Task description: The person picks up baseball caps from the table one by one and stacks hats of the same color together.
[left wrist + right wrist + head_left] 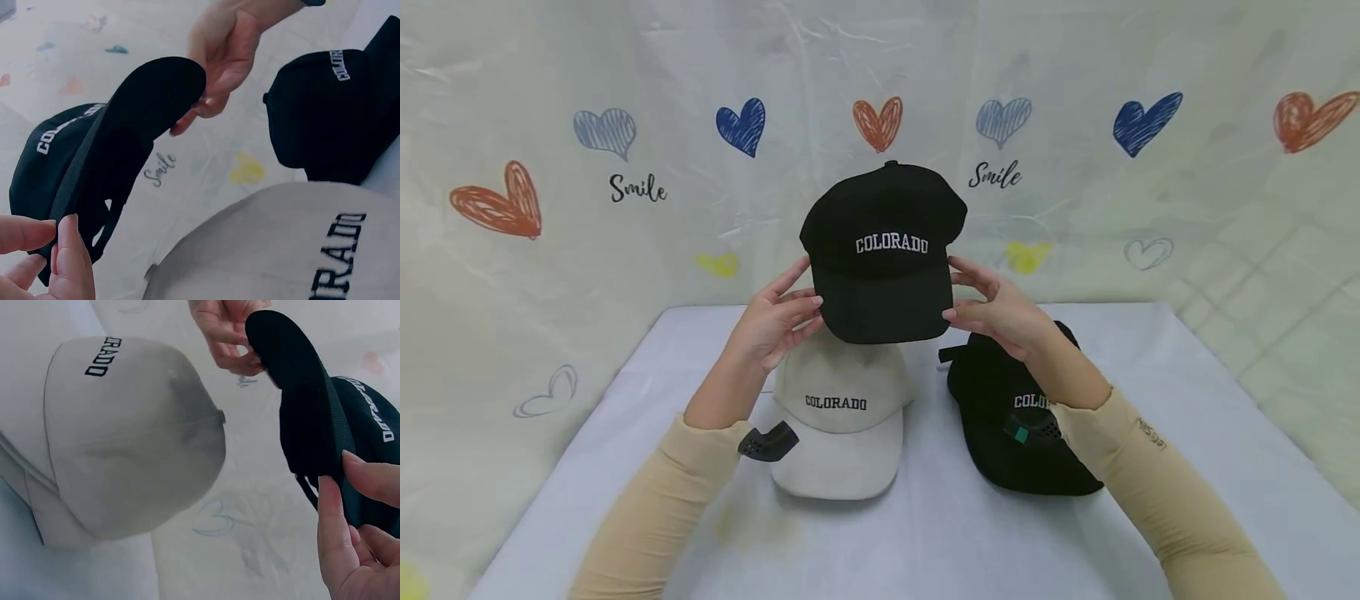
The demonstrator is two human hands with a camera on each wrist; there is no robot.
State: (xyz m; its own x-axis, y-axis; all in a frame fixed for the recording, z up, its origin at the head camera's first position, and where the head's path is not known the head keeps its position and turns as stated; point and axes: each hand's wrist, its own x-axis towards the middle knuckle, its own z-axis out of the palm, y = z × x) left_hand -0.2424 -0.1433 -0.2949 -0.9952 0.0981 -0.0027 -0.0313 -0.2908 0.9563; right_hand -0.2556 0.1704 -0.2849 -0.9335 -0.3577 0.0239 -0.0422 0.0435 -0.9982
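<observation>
Between both hands, lifted above the table, hangs the black cotton "COLORADO" baseball cap point(883, 250); left hand point(772, 321) and right hand point(1000, 310) pinch its sides. Inspection seems underway; setting it down needs a steady lowering.

White table point(1150, 400) w/ pale backdrop point(550, 275) behind: coloured hearts, "Smile" text, even light.
</observation>
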